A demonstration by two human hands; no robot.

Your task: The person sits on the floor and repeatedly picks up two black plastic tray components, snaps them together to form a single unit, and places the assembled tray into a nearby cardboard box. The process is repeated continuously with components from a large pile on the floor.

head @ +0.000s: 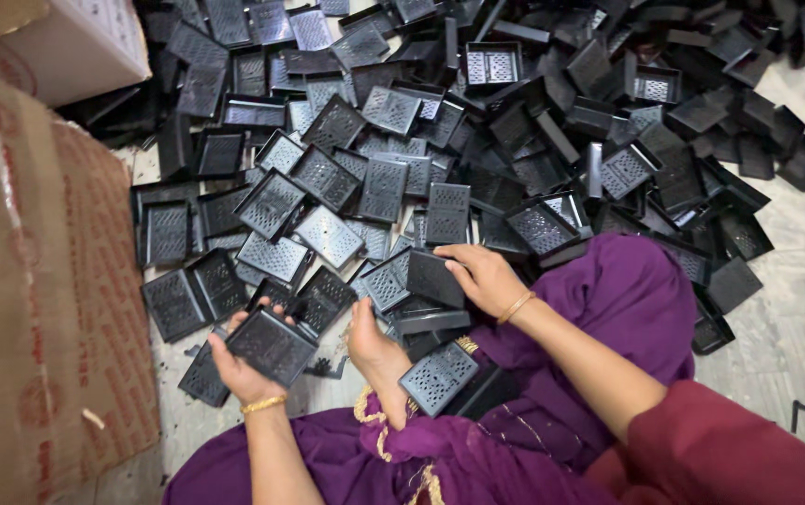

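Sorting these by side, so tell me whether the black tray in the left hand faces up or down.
Cannot tell for sure. The tray lies tilted in the left hand, its perforated grid face toward the camera.

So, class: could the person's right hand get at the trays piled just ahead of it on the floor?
Probably yes: the right hand already rests on a tray, and the pile ahead lies open.

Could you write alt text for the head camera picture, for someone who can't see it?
A person in purple clothes sits on the floor, the left hand holding a black perforated plastic tray and the right hand resting on another black tray near a bare foot. A big heap of black trays covers the floor ahead, with cardboard boxes to the left.
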